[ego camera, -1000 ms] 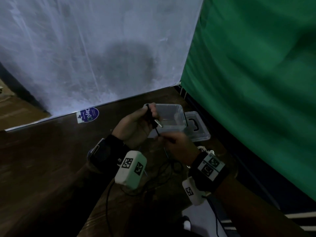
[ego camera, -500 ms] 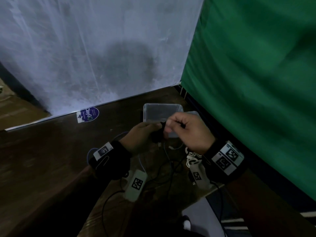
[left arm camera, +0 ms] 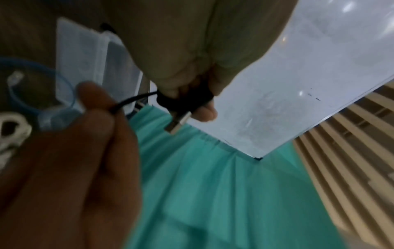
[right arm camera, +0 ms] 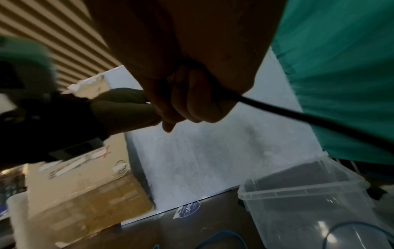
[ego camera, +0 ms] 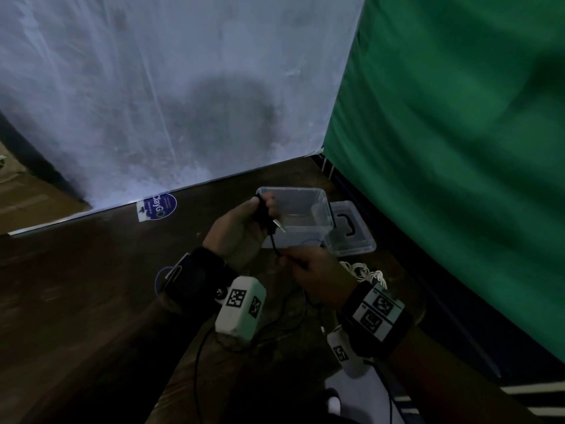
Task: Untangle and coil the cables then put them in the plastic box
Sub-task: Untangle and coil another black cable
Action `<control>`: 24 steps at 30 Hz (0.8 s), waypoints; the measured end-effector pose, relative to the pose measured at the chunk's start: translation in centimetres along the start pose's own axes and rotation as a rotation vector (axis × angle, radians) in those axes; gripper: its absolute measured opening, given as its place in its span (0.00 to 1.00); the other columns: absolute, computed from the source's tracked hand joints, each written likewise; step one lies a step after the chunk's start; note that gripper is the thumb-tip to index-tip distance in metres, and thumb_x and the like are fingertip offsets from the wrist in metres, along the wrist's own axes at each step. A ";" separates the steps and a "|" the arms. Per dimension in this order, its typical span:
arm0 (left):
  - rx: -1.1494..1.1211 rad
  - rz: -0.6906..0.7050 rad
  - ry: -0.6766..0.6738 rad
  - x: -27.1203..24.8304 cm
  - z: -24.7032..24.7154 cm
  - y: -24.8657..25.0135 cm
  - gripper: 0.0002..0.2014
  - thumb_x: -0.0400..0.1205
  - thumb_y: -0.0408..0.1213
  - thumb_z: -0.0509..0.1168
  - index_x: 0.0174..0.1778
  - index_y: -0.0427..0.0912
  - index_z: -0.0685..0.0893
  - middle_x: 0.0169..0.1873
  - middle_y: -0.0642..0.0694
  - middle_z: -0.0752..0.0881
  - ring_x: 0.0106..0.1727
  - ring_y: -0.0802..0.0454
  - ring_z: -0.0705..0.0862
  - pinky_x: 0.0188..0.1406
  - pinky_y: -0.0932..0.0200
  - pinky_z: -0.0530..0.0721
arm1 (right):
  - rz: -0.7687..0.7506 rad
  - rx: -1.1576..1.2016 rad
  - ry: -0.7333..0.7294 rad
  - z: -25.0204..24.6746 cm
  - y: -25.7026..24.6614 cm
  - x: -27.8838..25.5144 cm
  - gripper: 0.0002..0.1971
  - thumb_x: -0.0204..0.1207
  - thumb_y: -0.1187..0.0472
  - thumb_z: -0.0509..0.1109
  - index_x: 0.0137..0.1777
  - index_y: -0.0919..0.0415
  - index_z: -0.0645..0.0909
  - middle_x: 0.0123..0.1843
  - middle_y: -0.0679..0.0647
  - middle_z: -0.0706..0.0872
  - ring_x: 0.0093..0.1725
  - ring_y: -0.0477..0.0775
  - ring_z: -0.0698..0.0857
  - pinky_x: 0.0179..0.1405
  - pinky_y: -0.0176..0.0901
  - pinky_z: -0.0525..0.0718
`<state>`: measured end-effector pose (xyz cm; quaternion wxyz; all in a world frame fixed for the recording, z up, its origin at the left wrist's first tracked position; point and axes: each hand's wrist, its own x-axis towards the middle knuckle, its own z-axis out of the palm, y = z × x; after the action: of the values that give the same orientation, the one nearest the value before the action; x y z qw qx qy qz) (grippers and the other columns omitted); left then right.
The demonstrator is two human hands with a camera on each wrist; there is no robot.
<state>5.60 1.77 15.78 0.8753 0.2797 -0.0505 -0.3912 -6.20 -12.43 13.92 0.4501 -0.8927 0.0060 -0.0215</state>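
My left hand (ego camera: 244, 228) is raised in front of the clear plastic box (ego camera: 318, 197) and grips a small coil of black cable (left arm camera: 181, 99); its silver USB plug (left arm camera: 178, 123) sticks out below the fingers. Just below and to the right, my right hand (ego camera: 315, 270) pinches the same black cable (right arm camera: 298, 116) and holds a short stretch taut between both hands. The remaining black cable (ego camera: 287, 319) trails loose on the dark wooden table. A blue cable (left arm camera: 42, 80) and a white cable (ego camera: 363, 270) lie on the table near the box.
The box lid (ego camera: 351, 231) lies flat right of the box. A white sheet (ego camera: 153, 87) stands behind the table and a green curtain (ego camera: 458, 148) closes the right side. A round sticker (ego camera: 159, 206) sits at the table's far edge. A cardboard box (right arm camera: 89, 202) stands at the left.
My right hand has dropped from in front of the box to below my left hand, drawing the cable down. My left hand has risen and turned, showing the plug again.
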 end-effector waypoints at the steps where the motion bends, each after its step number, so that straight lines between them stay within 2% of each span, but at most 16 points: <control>1: 0.043 0.040 0.055 0.2 -0.3 0.0 0.11 0.87 0.34 0.52 0.57 0.34 0.78 0.45 0.43 0.82 0.45 0.51 0.80 0.53 0.57 0.82 | -0.031 -0.024 -0.011 0.1 -0.4 -0.2 0.15 0.81 0.57 0.65 0.60 0.61 0.87 0.56 0.54 0.90 0.57 0.50 0.86 0.63 0.47 0.83; 4: 0.316 0.101 0.144 0.4 -1.3 -0.2 0.12 0.87 0.35 0.55 0.58 0.32 0.80 0.46 0.39 0.81 0.47 0.45 0.80 0.57 0.49 0.78 | -0.099 -0.085 -0.036 -0.4 -1.8 -0.5 0.11 0.83 0.58 0.66 0.53 0.62 0.87 0.46 0.49 0.88 0.46 0.47 0.85 0.48 0.41 0.81; 6: 0.548 0.084 0.160 0.0 -1.1 -0.5 0.13 0.88 0.34 0.55 0.58 0.31 0.81 0.45 0.37 0.83 0.47 0.45 0.82 0.53 0.51 0.82 | -0.092 -0.084 -0.057 -1.4 -2.8 -0.4 0.08 0.84 0.58 0.66 0.52 0.59 0.86 0.45 0.47 0.88 0.45 0.45 0.85 0.47 0.40 0.82; 8: 0.740 0.059 0.127 -0.4 -0.7 -0.8 0.13 0.88 0.32 0.55 0.56 0.31 0.83 0.48 0.34 0.86 0.49 0.43 0.84 0.53 0.53 0.85 | -0.068 -0.019 -0.057 -2.7 -3.7 -0.2 0.08 0.84 0.57 0.66 0.52 0.54 0.87 0.45 0.47 0.89 0.45 0.45 0.87 0.47 0.43 0.85; 10: 0.791 0.002 0.052 -1.1 0.1 -1.1 0.14 0.87 0.32 0.55 0.58 0.31 0.84 0.53 0.32 0.87 0.53 0.41 0.85 0.58 0.49 0.84 | -0.074 -0.012 0.001 -3.7 -3.8 0.3 0.07 0.83 0.57 0.66 0.50 0.53 0.87 0.42 0.48 0.89 0.42 0.43 0.87 0.42 0.43 0.86; 13: 0.717 -0.095 -0.041 -2.1 1.4 -1.8 0.14 0.85 0.30 0.54 0.56 0.28 0.83 0.46 0.39 0.90 0.47 0.48 0.89 0.51 0.55 0.87 | -0.056 0.033 0.129 -4.9 -3.4 0.7 0.05 0.81 0.60 0.70 0.45 0.53 0.86 0.38 0.49 0.90 0.39 0.45 0.89 0.41 0.45 0.88; 16: 0.671 -0.147 -0.111 -2.7 1.9 -1.8 0.14 0.85 0.31 0.54 0.54 0.26 0.83 0.40 0.42 0.90 0.42 0.48 0.86 0.47 0.53 0.84 | -0.036 0.142 0.189 -5.0 -2.6 1.1 0.05 0.81 0.61 0.71 0.44 0.57 0.86 0.36 0.52 0.92 0.38 0.48 0.91 0.44 0.47 0.88; 19: 0.562 -0.191 -0.141 -2.7 1.8 -1.0 0.14 0.86 0.34 0.53 0.54 0.30 0.82 0.39 0.45 0.88 0.40 0.51 0.83 0.46 0.54 0.81 | -0.047 0.190 0.225 -4.5 -1.5 1.6 0.09 0.82 0.53 0.69 0.42 0.55 0.85 0.38 0.54 0.90 0.43 0.59 0.90 0.50 0.62 0.87; 20: 0.485 -0.212 -0.164 -2.7 1.8 -0.8 0.14 0.86 0.35 0.53 0.54 0.31 0.81 0.39 0.45 0.87 0.39 0.52 0.82 0.46 0.55 0.81 | -0.039 0.210 0.240 -4.4 -1.0 1.8 0.10 0.82 0.52 0.68 0.43 0.55 0.86 0.39 0.54 0.90 0.43 0.59 0.90 0.51 0.62 0.87; 22: 0.280 -0.251 -0.221 -2.6 2.0 -0.3 0.14 0.86 0.36 0.50 0.54 0.32 0.79 0.38 0.44 0.83 0.38 0.52 0.80 0.48 0.54 0.83 | 0.000 0.220 0.250 -3.9 -0.2 1.9 0.09 0.83 0.56 0.67 0.44 0.55 0.87 0.38 0.49 0.89 0.41 0.52 0.87 0.47 0.53 0.86; 24: 0.093 -0.252 -0.242 -2.2 2.0 0.0 0.16 0.88 0.38 0.48 0.53 0.34 0.80 0.38 0.44 0.79 0.38 0.53 0.78 0.51 0.55 0.82 | 0.030 0.229 0.177 -3.0 0.4 1.6 0.10 0.84 0.60 0.66 0.44 0.54 0.87 0.37 0.42 0.89 0.39 0.40 0.86 0.44 0.41 0.83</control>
<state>3.47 2.38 17.76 0.7930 0.2749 -0.1382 -0.5257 -4.71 -15.11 15.44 0.5471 -0.8299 0.0563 -0.0940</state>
